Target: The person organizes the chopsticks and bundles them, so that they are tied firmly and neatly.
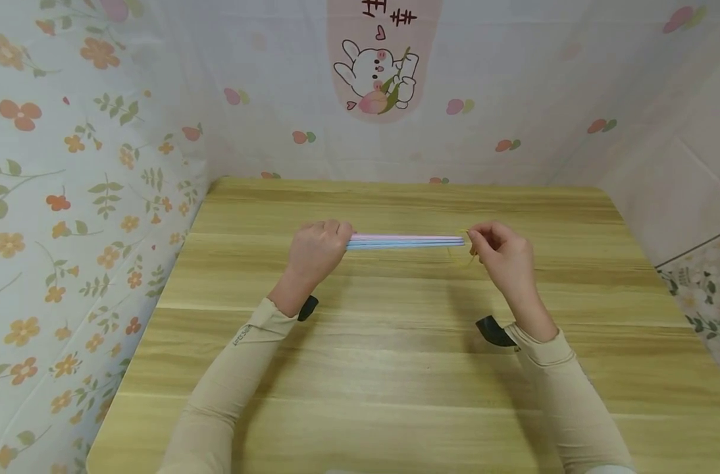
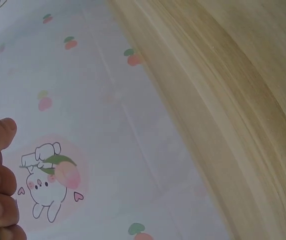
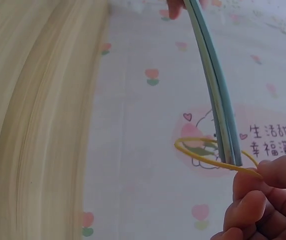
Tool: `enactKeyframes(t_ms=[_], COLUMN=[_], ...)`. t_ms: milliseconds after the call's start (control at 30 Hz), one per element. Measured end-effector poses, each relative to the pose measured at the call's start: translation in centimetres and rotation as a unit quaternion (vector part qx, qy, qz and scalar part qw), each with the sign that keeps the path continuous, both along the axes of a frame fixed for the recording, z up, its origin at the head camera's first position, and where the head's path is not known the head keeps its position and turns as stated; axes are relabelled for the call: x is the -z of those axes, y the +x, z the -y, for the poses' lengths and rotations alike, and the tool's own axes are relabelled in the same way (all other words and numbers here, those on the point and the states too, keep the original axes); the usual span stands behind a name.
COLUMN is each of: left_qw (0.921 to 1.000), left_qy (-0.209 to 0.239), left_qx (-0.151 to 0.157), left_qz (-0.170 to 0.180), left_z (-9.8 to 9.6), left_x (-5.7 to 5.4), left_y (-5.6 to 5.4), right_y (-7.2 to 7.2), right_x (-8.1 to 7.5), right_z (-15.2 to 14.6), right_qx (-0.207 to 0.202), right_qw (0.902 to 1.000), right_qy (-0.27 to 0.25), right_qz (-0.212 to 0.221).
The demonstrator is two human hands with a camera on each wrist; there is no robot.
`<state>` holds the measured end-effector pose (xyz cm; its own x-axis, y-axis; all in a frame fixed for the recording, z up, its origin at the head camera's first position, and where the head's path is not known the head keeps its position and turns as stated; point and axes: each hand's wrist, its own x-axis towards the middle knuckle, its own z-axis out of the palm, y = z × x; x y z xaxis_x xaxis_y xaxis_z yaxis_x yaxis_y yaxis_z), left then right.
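My left hand (image 1: 318, 250) grips one end of a bundle of thin, straw-like sticks (image 1: 404, 242), pink and light blue, held level above the table. At the other end, my right hand (image 1: 508, 255) pinches a yellow rubber band (image 3: 195, 157) between thumb and finger. In the right wrist view the band's loop appears to hang around the free tips of the sticks (image 3: 217, 95). The left wrist view shows the curled fingers of the left hand (image 2: 0, 185) at its edge, with only a sliver of the bundle visible; the gripped end is hidden.
A wood-grain table (image 1: 360, 368) lies beneath both hands. Behind it hangs a pale cloth (image 1: 484, 79) with a rabbit print, and a flowered cloth (image 1: 70, 217) hangs on the left. Dark pieces (image 1: 493, 331) stick out at both wrists.
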<state>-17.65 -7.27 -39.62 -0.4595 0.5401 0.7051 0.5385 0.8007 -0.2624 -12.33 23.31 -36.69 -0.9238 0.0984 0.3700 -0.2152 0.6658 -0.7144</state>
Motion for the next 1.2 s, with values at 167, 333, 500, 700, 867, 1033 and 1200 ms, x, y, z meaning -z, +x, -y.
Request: enactKeyframes(t_ms=[167, 333, 500, 700, 867, 1033, 1200], left_qw=[1.0, 1.0, 1.0, 0.9999, 0.9998, 0.9997, 0.9996], left_qy=[-0.001, 0.005, 0.007, 0.001, -0.003, -0.003, -0.002], left_qx=[0.002, 0.002, 0.001, -0.006, -0.008, -0.006, -0.008], left_qz=[0.003, 0.0, 0.002, 0.016, 0.017, 0.022, 0.027], left_z=[-0.1, -0.2, -0.2, -0.1, -0.1, -0.3, -0.3], left_x=[0.0, -0.1, -0.1, -0.1, -0.2, -0.3, -0.3], left_y=[-0.1, -0.1, -0.2, -0.2, -0.1, -0.1, -0.1], right_y=[-0.1, -0.1, 0.1, 0.7, 1.1, 1.2, 1.2], right_x=[-0.1, -0.1, 0.1, 0.5, 0.8, 0.8, 1.3], right_z=[0.6, 1.2, 1.6, 1.8, 2.1, 2.5, 2.4], right_qx=[-0.003, -0.016, -0.024, -0.039, -0.054, -0.076, -0.095], right_qw=[0.9999, 0.9991, 0.9985, 0.999, 0.9983, 0.996, 0.9936], right_qy=[-0.009, -0.007, -0.002, -0.016, -0.025, -0.047, -0.05], right_qz=[-0.013, -0.038, -0.05, -0.012, 0.001, -0.002, 0.035])
